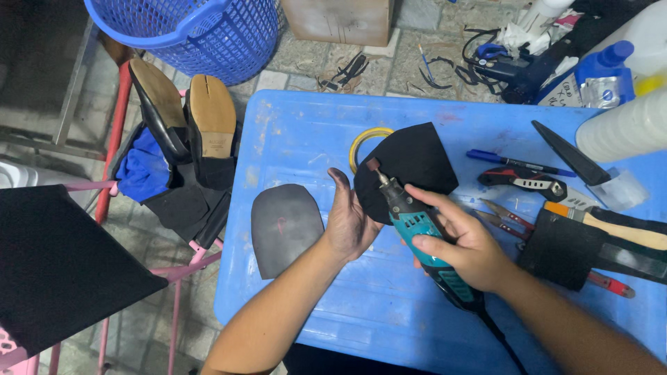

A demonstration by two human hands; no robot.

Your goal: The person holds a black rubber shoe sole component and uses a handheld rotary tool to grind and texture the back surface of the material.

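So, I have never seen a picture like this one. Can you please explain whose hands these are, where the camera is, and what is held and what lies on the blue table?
The camera sits on a person's head and looks down, so both bare hands are that person's own. The right hand grips a teal handheld rotary tool with a small grinding tip. The left hand holds a black sole-shaped rubber piece by its edge. On the blue plastic table lie a second dark grey sole piece, a yellow tape roll, a blue pen, pliers and knives. Beside the table, two shoes rest sole-up.
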